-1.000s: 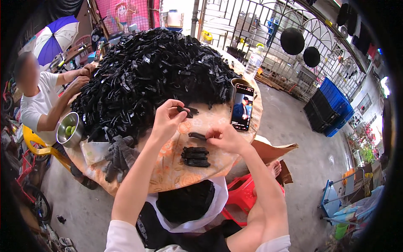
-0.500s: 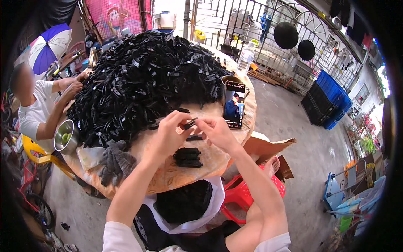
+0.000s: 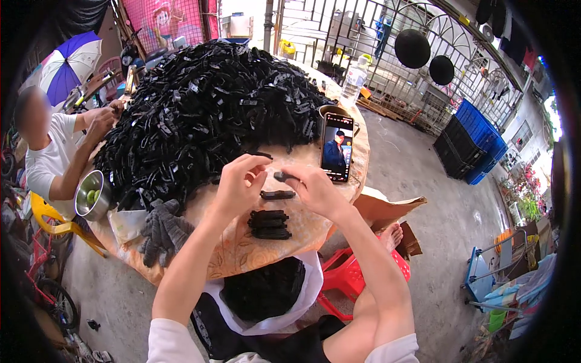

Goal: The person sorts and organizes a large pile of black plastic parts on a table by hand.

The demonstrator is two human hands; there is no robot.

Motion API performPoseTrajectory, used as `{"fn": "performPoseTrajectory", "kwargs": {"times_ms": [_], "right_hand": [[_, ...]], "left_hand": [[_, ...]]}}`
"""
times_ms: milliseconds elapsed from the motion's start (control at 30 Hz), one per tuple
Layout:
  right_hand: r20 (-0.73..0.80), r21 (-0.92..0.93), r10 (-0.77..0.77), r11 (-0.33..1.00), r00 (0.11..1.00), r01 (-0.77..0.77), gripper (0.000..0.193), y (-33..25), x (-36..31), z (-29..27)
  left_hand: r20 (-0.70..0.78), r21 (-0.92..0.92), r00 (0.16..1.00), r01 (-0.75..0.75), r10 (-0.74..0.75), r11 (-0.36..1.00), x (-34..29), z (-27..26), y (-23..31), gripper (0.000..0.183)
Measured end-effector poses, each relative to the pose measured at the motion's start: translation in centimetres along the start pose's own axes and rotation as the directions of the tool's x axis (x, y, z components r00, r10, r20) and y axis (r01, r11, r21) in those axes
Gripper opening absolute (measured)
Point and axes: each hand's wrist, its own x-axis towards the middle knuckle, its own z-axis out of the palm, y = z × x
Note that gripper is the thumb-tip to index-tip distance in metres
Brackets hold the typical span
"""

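Note:
My right hand [image 3: 311,189] pinches a small black piece [image 3: 280,176] between thumb and fingers; most of it is hidden. To its left, my left hand [image 3: 238,186] has curled fingers and a gap to the thumb, with nothing visible between them. Below the hands a single narrow black strip [image 3: 277,195] lies on the patterned orange tablecloth [image 3: 233,261]. Closer to me, several similar strips form a neat stack [image 3: 269,225]. A large heap of black strip-like pieces [image 3: 212,103] covers most of the round table beyond my hands; their exact kind I cannot make out.
A phone [image 3: 336,148] leans against a metal cup on the right, near a clear bottle [image 3: 354,85]. Grey gloves [image 3: 163,233] and a metal bowl [image 3: 94,195] lie at left, where another person works. Below the table edge is a white bag [image 3: 311,281] of black pieces.
My hands have moved apart. The left no longer touches the black piece, which stays in the right. At the far left, the other person's hands have shifted slightly upward.

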Motion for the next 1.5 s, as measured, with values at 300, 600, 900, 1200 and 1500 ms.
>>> {"fn": "performPoseTrajectory", "kwargs": {"times_ms": [300,600,900,1200,1500], "right_hand": [[0.081,-0.091,-0.105,0.99,0.991,0.112,0.019,0.4,-0.8,0.9],[-0.04,-0.063,-0.156,0.986,0.987,0.153,0.02,1.3,-1.6,2.1],[-0.041,-0.095,-0.071,0.993,0.997,0.067,0.022,1.2,-1.9,2.3],[-0.054,-0.007,-0.081,0.997,0.995,0.08,0.021,1.3,-2.3,2.1],[0.233,0.169,-0.059,0.985,0.971,0.02,0.019,-0.4,-2.1,1.4]], "left_hand": [[0.188,-0.001,0.967,0.174,-0.17,0.985,-0.6,0.0,-0.4,0.016],[0.215,0.017,0.953,0.214,-0.212,0.977,-1.1,1.2,-2.3,0.011],[0.114,0.019,0.99,0.08,-0.081,0.997,-1.6,1.9,-2.3,0.01],[-0.189,0.262,0.982,0.031,0.02,0.965,-0.1,-0.7,-3.8,0.019],[-0.011,0.638,1.0,-0.012,0.025,0.77,-0.4,-0.4,-4.2,0.053]]}}
